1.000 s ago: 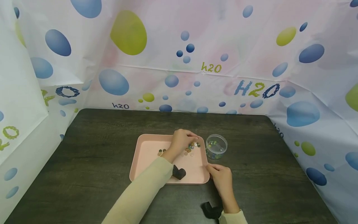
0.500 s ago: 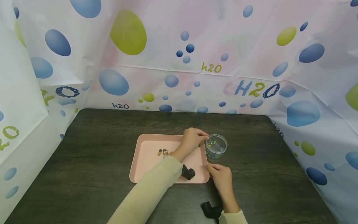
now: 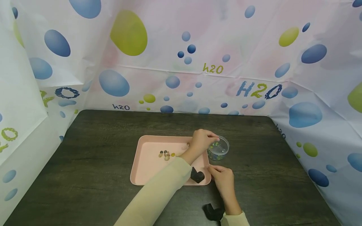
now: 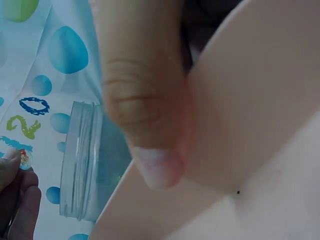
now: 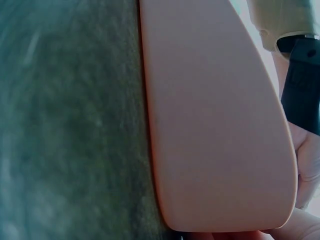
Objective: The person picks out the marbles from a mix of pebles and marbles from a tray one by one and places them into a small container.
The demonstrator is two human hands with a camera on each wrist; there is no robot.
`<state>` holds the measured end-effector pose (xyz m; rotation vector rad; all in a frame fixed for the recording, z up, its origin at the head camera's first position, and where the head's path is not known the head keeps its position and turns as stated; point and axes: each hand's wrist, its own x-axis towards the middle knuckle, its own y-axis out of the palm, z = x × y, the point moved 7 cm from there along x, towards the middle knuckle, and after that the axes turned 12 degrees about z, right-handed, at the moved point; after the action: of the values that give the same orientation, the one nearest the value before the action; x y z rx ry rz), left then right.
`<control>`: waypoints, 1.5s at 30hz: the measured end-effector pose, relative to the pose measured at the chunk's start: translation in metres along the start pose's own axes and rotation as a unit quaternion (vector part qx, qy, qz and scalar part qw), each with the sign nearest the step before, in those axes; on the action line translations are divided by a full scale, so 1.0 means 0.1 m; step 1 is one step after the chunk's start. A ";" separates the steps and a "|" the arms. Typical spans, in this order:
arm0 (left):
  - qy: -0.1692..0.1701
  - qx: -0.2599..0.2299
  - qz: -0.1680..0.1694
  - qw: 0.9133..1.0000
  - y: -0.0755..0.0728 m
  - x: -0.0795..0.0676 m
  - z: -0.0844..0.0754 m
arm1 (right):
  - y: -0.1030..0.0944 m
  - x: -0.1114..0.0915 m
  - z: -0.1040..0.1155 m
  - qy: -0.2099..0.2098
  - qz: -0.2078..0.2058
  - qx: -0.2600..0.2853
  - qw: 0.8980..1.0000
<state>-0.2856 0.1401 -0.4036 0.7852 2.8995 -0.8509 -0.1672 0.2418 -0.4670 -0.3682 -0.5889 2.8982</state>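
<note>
My left hand (image 3: 200,141) reaches across the pink tray (image 3: 148,144) and is held at the rim of a clear round jar (image 3: 218,154). In the left wrist view its thumb and fingers pinch a small clear bead (image 4: 25,160) with orange in it. Small green and yellow beads show inside the jar. My right hand (image 3: 225,180) grips the tray's right edge between thumb (image 4: 142,110) and fingers. Several small beads (image 3: 167,154) lie in the middle of the tray. The left hand and forearm hide part of the tray's right side.
A dark wooden table (image 3: 93,175) bears the tray and jar, which stand close together. A printed curtain (image 3: 158,56) rises behind the table and along both sides. Black devices (image 3: 197,175) sit at both wrists, the left one over the tray.
My left hand has moved right, from above the beads at the tray's right side to the jar's mouth. The right hand keeps its hold on the tray edge.
</note>
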 end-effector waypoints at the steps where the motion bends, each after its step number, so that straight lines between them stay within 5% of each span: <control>1: -0.001 0.000 0.000 1.000 0.01 0.00 0.00 | 0.00 0.00 0.00 -0.001 -0.001 0.000 1.000; 13: 0.028 -0.016 -0.008 0.999 0.01 -0.02 0.01 | 0.00 0.00 0.00 -0.001 0.000 -0.015 1.000; 23: 0.053 -0.073 -0.042 0.995 -0.19 -0.09 0.23 | 0.01 -0.02 0.00 -0.003 -0.009 -0.025 1.000; 31: 0.020 -0.086 -0.051 0.995 -0.36 -0.17 0.50 | 0.01 -0.01 -0.01 0.002 -0.012 -0.014 1.000; 45: -0.001 -0.062 -0.074 0.995 -0.52 -0.22 0.69 | -0.01 0.01 0.03 0.011 -0.004 -0.019 1.000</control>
<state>-0.2992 0.0569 -0.4331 0.5653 3.0043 -0.6703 -0.1693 0.2422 -0.4638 -0.3996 -0.6400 2.8748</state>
